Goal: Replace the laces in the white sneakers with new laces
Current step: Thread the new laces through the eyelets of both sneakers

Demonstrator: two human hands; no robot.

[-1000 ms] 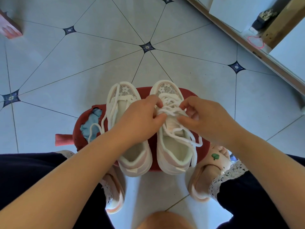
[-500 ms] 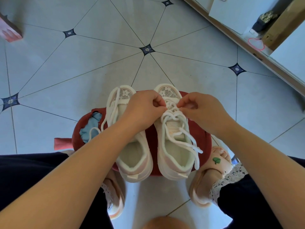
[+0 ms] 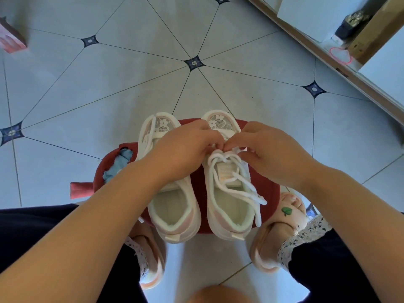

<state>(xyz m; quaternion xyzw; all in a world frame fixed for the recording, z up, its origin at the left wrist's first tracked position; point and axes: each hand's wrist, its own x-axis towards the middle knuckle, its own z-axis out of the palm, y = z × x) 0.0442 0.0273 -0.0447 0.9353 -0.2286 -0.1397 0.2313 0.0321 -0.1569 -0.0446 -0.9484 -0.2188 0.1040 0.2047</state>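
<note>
Two white sneakers stand side by side on a red stool [image 3: 270,193], toes pointing away from me. The right sneaker [image 3: 229,206] carries a white lace [image 3: 242,182] with loose ends trailing over its right side. My left hand [image 3: 185,152] and my right hand [image 3: 273,154] meet over its upper eyelets, and the fingertips of both pinch the lace there. The left sneaker [image 3: 172,206] lies partly under my left wrist; a loose white lace [image 3: 147,145] runs along its left side.
A light blue cloth [image 3: 119,162] lies on the stool's left part. My feet in pink slippers [image 3: 282,235] flank the stool on the grey tiled floor [image 3: 109,88]. A wooden door frame [image 3: 328,60] and cardboard box [image 3: 371,25] stand at the upper right, a pink object [image 3: 11,40] upper left.
Both hands have moved from the middle of the right sneaker's lacing toward its toe end, and the lace crossings below them now lie flatter.
</note>
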